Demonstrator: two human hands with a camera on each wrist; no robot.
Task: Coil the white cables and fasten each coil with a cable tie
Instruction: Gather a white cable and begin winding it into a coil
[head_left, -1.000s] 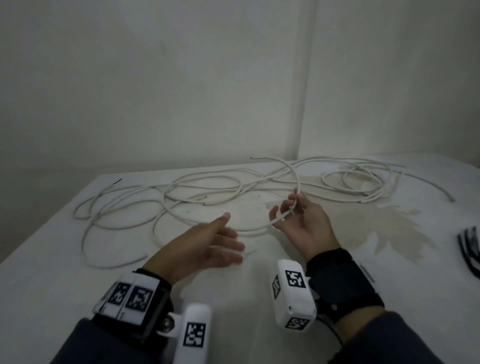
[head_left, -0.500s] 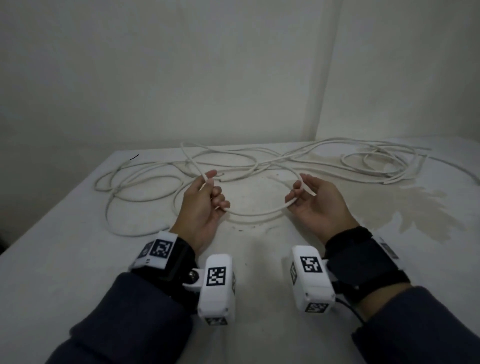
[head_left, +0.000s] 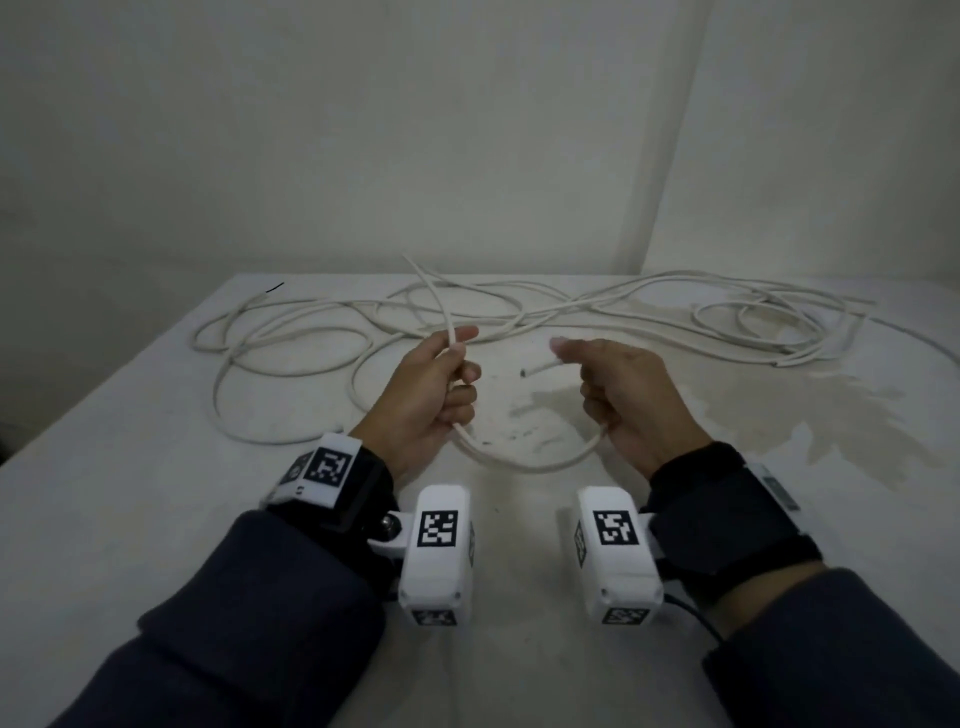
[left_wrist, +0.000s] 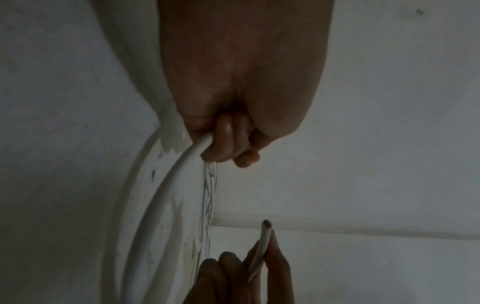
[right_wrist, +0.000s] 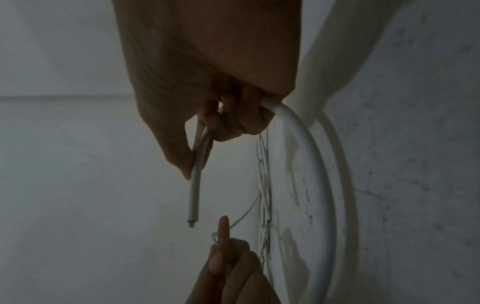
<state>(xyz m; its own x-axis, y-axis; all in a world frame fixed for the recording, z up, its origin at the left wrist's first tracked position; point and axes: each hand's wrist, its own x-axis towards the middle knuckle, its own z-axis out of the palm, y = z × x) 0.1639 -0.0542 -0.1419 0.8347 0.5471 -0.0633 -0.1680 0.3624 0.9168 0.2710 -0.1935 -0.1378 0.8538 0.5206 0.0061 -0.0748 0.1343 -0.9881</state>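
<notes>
The left hand is gripping a white cable in a curled fist, thumb lying along it. The right hand is also curling round the same cable, its cut end poking out past the thumb toward the left hand. Between the hands the smooth round cable is sagging in a U-shaped loop. Beyond both hands, more cable is lying in loose tangled loops on the stained pale surface.
</notes>
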